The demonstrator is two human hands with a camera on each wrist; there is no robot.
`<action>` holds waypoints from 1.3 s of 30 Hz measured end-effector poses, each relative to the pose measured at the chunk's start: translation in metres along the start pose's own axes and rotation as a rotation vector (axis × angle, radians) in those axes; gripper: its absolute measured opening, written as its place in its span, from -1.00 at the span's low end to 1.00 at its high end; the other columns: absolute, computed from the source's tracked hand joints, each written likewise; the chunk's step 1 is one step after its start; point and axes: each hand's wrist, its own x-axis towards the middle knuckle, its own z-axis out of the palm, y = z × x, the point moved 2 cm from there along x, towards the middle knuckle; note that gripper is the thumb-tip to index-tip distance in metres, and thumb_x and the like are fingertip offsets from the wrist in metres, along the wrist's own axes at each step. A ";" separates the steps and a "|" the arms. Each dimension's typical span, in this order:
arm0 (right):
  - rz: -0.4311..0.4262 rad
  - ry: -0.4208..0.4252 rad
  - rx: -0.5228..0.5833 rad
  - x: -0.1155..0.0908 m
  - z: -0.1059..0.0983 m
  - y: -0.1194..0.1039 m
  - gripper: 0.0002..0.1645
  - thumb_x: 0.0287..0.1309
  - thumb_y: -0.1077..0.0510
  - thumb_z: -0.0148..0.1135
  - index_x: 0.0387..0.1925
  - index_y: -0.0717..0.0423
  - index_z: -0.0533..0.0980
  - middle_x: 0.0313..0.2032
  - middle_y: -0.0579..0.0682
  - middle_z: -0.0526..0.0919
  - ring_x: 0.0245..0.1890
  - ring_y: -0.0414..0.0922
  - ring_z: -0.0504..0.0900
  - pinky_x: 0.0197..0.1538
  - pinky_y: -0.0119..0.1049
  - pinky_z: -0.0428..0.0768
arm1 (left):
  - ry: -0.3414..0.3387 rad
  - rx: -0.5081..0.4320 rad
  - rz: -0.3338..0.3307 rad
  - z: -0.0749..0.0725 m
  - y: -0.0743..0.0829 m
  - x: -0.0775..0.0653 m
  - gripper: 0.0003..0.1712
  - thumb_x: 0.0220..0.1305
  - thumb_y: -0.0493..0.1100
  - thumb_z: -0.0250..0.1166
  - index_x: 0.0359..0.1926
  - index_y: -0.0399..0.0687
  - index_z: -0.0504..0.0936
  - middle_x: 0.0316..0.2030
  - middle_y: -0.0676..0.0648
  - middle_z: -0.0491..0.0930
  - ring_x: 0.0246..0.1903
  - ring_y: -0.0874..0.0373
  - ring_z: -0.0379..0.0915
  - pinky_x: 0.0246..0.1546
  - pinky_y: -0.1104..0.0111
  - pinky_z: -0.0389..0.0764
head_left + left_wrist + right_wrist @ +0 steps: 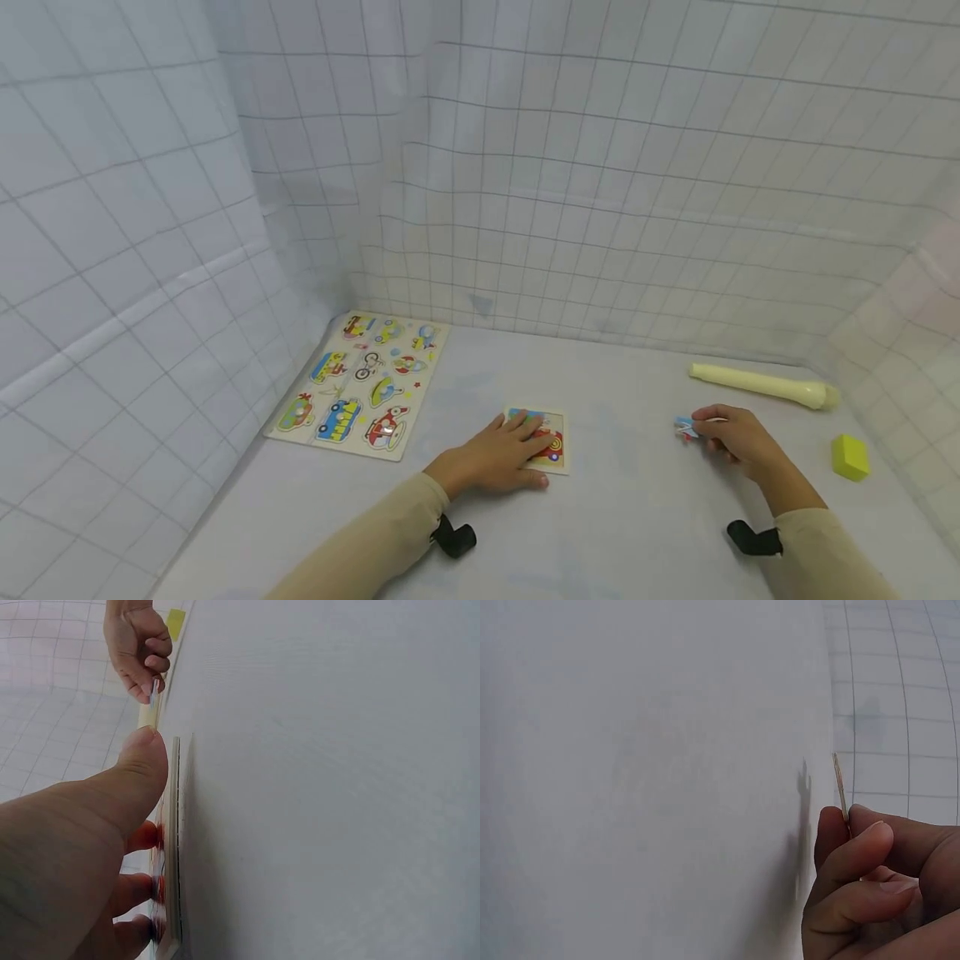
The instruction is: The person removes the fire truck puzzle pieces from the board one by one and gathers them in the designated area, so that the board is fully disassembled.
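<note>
Head view: left hand (501, 458) touches puzzle (565, 458), right hand (738, 439) pinches piece (686, 426) (print unclear).

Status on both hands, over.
Left hand: fingers spread on square wooden picture puzzle. Right hand: pinching thin blue-and-white piece, apart from puzzle. Small yellow block clear of both hands.

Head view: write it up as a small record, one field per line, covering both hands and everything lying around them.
Left hand: rests on the small puzzle, covering part of its picture
Right hand: pinches a thin piece between thumb and fingers
Left of the hands: large board with vehicle pictures
Beyond the right hand: pale yellow stick
Right of the right hand: yellow block
</note>
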 end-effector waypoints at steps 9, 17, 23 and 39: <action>-0.006 0.005 -0.010 0.006 -0.005 0.006 -0.57 0.41 0.15 0.21 0.14 0.39 0.46 -0.50 -0.12 0.54 -0.53 -0.27 0.49 -0.48 -0.39 0.45 | -0.010 0.005 -0.004 0.000 -0.002 0.001 -0.14 0.41 0.45 0.02 0.60 0.31 0.13 0.63 0.02 -0.08 0.61 -0.01 -0.27 0.55 -0.05 -0.08; -0.046 0.062 -0.065 0.004 -0.010 0.005 -0.59 0.42 0.17 0.19 0.10 0.44 0.48 -0.44 -0.10 0.55 -0.48 -0.26 0.51 -0.43 -0.38 0.53 | -0.017 0.025 0.002 -0.002 -0.001 0.006 -0.13 0.40 0.47 0.00 0.61 0.32 0.11 0.63 0.02 -0.08 0.61 0.00 -0.26 0.55 -0.05 -0.05; -0.122 0.088 -0.124 0.002 0.018 -0.012 -0.58 0.45 0.14 0.15 0.14 0.42 0.50 -0.37 0.01 0.58 -0.48 -0.18 0.48 -0.47 -0.32 0.51 | -0.030 0.001 -0.006 -0.003 -0.004 0.006 -0.15 0.39 0.45 0.06 0.59 0.35 0.16 0.62 0.05 -0.04 0.61 0.01 -0.23 0.55 -0.02 -0.05; -0.219 -0.320 0.050 -0.006 0.153 -0.070 -0.60 0.37 0.14 0.22 0.13 0.29 0.58 -0.57 -0.03 0.47 -0.62 -0.18 0.38 -0.55 -0.38 0.34 | 0.021 0.028 0.077 -0.007 0.000 -0.004 -0.33 0.43 0.36 0.11 0.47 0.36 0.41 0.54 0.06 0.21 0.56 0.01 0.02 0.49 -0.08 0.12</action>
